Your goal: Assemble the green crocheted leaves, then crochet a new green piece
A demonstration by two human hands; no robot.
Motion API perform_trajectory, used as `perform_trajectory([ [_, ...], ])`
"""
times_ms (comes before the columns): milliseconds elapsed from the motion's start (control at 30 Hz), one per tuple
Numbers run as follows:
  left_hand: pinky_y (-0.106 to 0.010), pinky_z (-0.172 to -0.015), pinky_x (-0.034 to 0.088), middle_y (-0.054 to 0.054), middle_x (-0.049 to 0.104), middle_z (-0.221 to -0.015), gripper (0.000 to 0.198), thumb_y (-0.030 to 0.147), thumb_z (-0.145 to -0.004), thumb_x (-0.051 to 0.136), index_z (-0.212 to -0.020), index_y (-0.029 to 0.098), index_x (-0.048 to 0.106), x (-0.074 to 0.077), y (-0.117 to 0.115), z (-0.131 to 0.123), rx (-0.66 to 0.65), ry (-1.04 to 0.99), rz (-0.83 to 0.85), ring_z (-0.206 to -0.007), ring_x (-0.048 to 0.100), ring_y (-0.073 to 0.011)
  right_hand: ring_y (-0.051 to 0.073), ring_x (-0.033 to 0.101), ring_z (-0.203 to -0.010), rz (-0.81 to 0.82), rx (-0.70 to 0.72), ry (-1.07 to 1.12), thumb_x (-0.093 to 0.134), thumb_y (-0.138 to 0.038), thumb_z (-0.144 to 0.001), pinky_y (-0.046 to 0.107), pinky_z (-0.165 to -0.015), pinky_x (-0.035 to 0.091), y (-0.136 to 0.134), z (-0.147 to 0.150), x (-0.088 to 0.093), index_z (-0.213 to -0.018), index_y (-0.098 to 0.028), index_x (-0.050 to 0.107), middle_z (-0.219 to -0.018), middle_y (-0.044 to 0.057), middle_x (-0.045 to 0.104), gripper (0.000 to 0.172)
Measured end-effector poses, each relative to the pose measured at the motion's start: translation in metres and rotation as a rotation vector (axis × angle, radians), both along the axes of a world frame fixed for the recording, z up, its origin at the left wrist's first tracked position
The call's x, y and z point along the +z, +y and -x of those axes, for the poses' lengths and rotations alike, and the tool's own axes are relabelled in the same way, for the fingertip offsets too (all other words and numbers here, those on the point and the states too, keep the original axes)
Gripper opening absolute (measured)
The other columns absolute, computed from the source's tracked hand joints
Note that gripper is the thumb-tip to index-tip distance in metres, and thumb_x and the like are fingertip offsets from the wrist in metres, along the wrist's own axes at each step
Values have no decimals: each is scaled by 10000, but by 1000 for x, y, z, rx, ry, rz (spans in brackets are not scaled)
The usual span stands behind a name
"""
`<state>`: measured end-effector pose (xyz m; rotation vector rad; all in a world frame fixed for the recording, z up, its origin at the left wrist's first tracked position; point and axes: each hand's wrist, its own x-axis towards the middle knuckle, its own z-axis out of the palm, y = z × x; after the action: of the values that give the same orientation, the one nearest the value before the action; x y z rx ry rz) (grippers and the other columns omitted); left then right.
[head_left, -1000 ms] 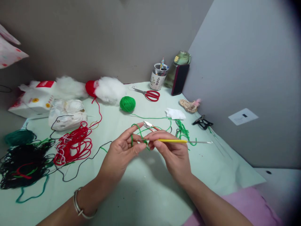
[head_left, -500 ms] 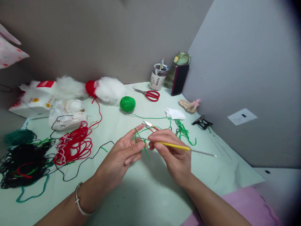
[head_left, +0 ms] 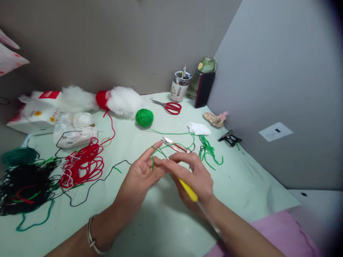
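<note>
Over the middle of the table, my left hand (head_left: 144, 171) pinches green yarn (head_left: 153, 162), with a strand looped over its raised index finger. My right hand (head_left: 194, 175) is closed around a crochet hook with a yellow grip (head_left: 189, 189); its metal shaft slants down along my right forearm. The hook's tip and the stitches are hidden behind my fingers, which meet those of the left hand. From there the strand runs back to the green yarn ball (head_left: 144, 117). Just behind my hands lie small snips (head_left: 174, 144) with orange handles.
Red-handled scissors (head_left: 172, 107), a pen jar (head_left: 179, 87), a bottle (head_left: 205, 66) and a phone (head_left: 205, 90) stand or lie at the back. Red yarn (head_left: 85, 164) and black yarn (head_left: 24, 185) spread at left, near white stuffing (head_left: 124, 101). Green yarn scraps (head_left: 210, 150) lie right.
My right hand has turned, so the hook's back end swung from pointing right to pointing down toward my forearm. Its fingers moved closer to my left fingertips.
</note>
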<state>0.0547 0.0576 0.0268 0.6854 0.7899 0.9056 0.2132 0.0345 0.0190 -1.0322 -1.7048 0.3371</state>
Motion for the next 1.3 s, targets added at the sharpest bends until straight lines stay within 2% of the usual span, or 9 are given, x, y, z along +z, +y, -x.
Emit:
perform_trajectory([
  [133, -172, -467, 232, 70, 505, -717, 539, 232, -839, 808, -1354, 222, 648, 7, 7, 5, -83, -85, 85, -472, 201, -14, 195, 658, -794, 201, 68, 384, 620, -180, -966, 370, -726, 560, 7, -8, 5, -1033, -290, 788, -892, 49, 713, 212],
  [300, -165, -463, 255, 58, 519, -752, 435, 194, -856, 782, -1281, 253, 711, 7, 10, 9, -62, -129, 36, -478, 209, -14, 150, 623, -682, 460, 217, 753, 666, -322, -950, 315, -632, 549, 15, -13, 6, -909, -248, 790, -880, 34, 677, 150],
  [400, -142, -505, 325, 29, 608, -841, 408, 206, -870, 772, -1265, 290, 718, 1, 7, 6, -81, -95, -5, -537, 392, -21, 148, 628, -706, 517, 281, 710, 675, -325, -946, 312, -662, 556, 14, -9, 5, -934, -252, 790, -884, 31, 690, 136],
  [533, -205, -851, 475, -14, 708, -1039, 474, 202, -875, 771, -1318, 340, 675, -4, 3, 3, -122, -99, -17, -960, 643, -134, 168, 632, -808, 455, 297, 549, 659, -256, -957, 329, -730, 547, 12, -5, 5, -990, -275, 798, -920, 37, 716, 145],
  [733, -140, -492, 296, 41, 595, -790, 548, 195, -852, 794, -1364, 321, 642, 1, 7, 6, -118, -73, 22, -529, 382, -27, 171, 629, -773, 417, 254, 519, 661, -243, -954, 349, -735, 540, 13, -8, 4, -994, -284, 801, -883, 32, 708, 151],
  [900, -166, -454, 231, 41, 507, -777, 457, 184, -833, 794, -1278, 246, 715, 8, 11, 11, -141, -163, 20, -516, 217, -37, 138, 614, -669, 475, 187, 764, 683, -313, -933, 306, -631, 543, 17, -16, 8, -867, -236, 787, -896, 32, 678, 146],
  [1033, -169, -496, 319, 39, 536, -765, 465, 205, -842, 785, -1293, 287, 708, 6, 9, 9, -126, -78, -28, -539, 324, -57, 138, 608, -660, 521, 280, 750, 685, -341, -932, 303, -616, 539, 16, -15, 10, -892, -244, 786, -875, 28, 678, 146],
  [1200, -267, -885, 453, -1, 649, -920, 458, 228, -832, 801, -1273, 315, 711, -1, 5, 3, -115, -18, -112, -910, 584, -156, 172, 652, -832, 401, 286, 502, 660, -267, -963, 342, -777, 549, 13, -11, 6, -980, -278, 805, -927, 37, 738, 146],
  [1300, -253, -798, 431, 15, 604, -854, 452, 280, -835, 804, -1276, 316, 712, 0, 7, 6, -81, 92, -103, -828, 549, -143, 145, 662, -768, 455, 303, 603, 630, -266, -986, 309, -725, 561, 14, -14, 4, -1017, -284, 789, -954, 25, 730, 163],
])
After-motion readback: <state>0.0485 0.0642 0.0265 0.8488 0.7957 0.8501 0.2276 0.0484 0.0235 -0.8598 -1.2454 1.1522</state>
